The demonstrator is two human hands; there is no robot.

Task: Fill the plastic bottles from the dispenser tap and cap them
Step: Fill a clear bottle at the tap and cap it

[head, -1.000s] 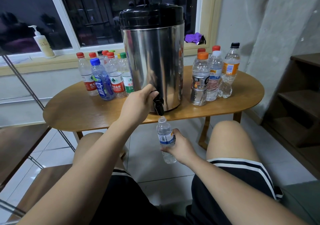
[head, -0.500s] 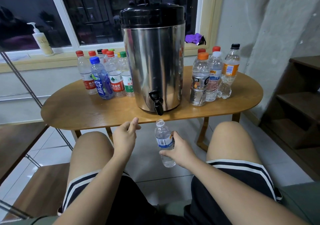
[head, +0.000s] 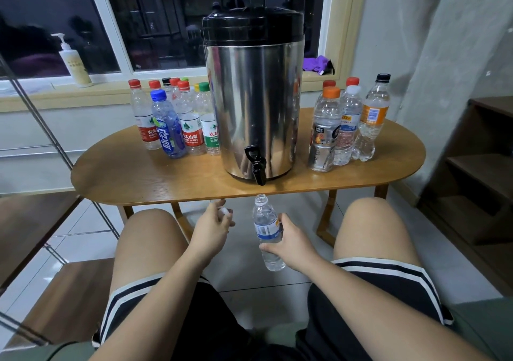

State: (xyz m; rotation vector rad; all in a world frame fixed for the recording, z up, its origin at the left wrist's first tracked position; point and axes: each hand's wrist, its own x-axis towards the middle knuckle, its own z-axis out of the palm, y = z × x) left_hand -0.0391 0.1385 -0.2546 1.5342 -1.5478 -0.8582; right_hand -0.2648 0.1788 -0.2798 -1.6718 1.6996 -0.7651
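Observation:
A steel dispenser [head: 254, 102] with a black lid stands on the oval wooden table [head: 155, 180], its black tap [head: 256, 166] jutting over the front edge. My right hand [head: 291, 242] grips a small clear uncapped bottle [head: 265, 229] with a blue label, upright below the tap and in front of the table edge. My left hand [head: 212, 227] hovers just left of the bottle and pinches a small white cap [head: 224, 211] in its fingertips. Several capped bottles [head: 172, 122] stand left of the dispenser, and several more capped bottles [head: 344, 124] stand to its right.
My bare knees flank the hands over a tiled floor. A pump bottle [head: 73, 63] and a purple cloth [head: 316, 63] lie on the window sill. Dark wooden shelves [head: 477, 166] stand at the right, and a metal-framed bench [head: 41, 238] at the left.
My left hand has left the tap lever and dropped down beside the bottle, now with the white cap in its fingers. My right hand has lowered the bottle slightly away from the tap.

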